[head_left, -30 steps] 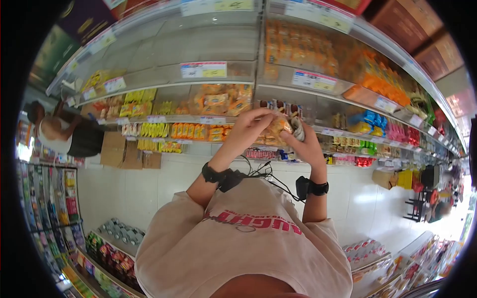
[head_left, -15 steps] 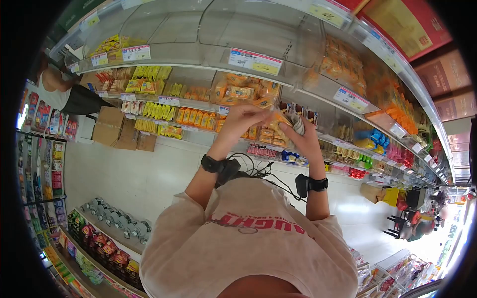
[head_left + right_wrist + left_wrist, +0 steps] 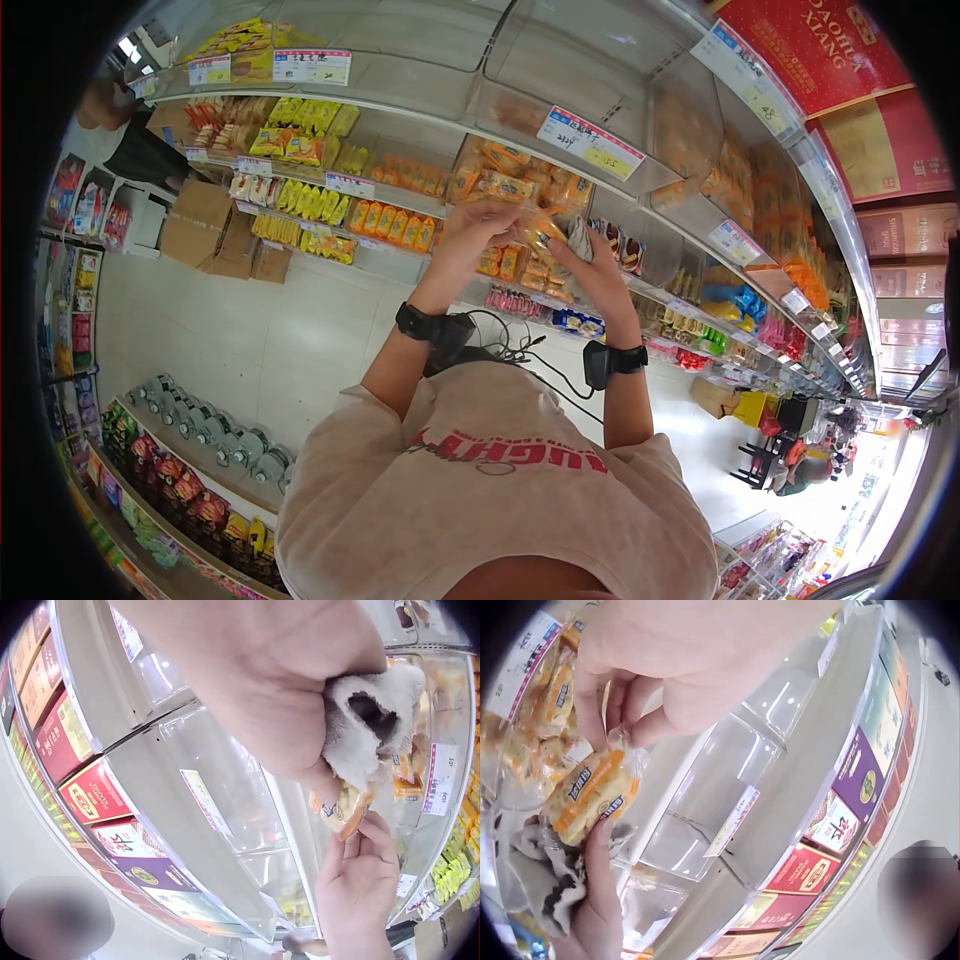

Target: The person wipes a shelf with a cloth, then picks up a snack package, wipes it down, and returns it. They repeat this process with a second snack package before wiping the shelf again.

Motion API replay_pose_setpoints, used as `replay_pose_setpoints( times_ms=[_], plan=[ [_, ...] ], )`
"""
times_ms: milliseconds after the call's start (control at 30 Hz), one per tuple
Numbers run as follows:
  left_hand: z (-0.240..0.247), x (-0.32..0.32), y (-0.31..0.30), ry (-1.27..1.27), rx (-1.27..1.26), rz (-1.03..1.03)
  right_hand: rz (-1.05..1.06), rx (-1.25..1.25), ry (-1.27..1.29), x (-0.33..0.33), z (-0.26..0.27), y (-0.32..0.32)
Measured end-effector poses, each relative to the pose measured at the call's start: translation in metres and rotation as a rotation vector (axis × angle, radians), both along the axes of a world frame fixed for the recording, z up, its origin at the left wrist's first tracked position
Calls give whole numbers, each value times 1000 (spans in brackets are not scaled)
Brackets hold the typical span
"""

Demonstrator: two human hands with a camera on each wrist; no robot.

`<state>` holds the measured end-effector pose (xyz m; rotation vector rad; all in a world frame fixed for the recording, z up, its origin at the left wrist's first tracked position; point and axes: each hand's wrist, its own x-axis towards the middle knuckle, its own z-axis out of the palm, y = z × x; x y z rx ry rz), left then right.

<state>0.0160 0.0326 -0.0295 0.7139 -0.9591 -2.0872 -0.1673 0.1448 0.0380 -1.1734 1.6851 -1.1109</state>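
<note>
Between the two hands is a small packaged cake (image 3: 592,791) in a clear wrapper with an orange band and dark lettering. My left hand (image 3: 478,240) pinches the gathered end of its wrapper between thumb and fingertips. From the other side my right hand (image 3: 597,272) holds the cake, its thumb lying along the wrapper. A crumpled grey cloth (image 3: 551,881), with a hole showing in the right wrist view, is tucked in that same hand. Just behind the hands, a clear shelf bin holds similar orange-wrapped cakes (image 3: 505,187).
Tiered shelves carry yellow packets (image 3: 300,145), orange packets (image 3: 395,228) and price tags (image 3: 590,142). Red gift boxes (image 3: 810,65) stand above at the right. Cardboard boxes (image 3: 205,235) sit on the floor at the left, near another person. Cables (image 3: 510,340) hang before the chest.
The head view has turned, and the hands now lie in front of the bin of orange-wrapped cakes. Both hands keep hold of the packaged cake, and the cloth stays in the right one.
</note>
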Motion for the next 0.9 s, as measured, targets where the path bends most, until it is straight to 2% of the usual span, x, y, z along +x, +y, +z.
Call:
replay_pose_setpoints(
  times_ms=[133, 233, 333, 433, 467, 567, 667, 767, 900],
  plan=[
    [1, 4, -11, -65, -136, 57, 16, -80, 143, 5, 2, -12],
    [-9, -6, -22, -128, -234, 144, 0, -93, 105, -9, -13, -34],
    [-23, -28, -39, -279, -383, 244, -120, -183, 412, -13, -23, -62],
    [-40, -51, -53, -349, -452, 242, -270, -444, 634, -23, -55, -92],
    [-45, -57, -57, -353, -455, 226, -290, -433, 640, -28, -66, -96],
    [-43, -61, -49, -372, -620, 346, -338, -450, 663, -39, -73, -99],
    [-25, -57, -36, -364, -589, 319, -351, -501, 669, -28, -59, -76],
    [-2, -50, -31, -711, -1252, 332, -283, -462, 625, -21, -53, -56],
    [-13, -63, -25, -782, -1419, 110, -24, -476, 494, -18, -45, -21]
  ],
)
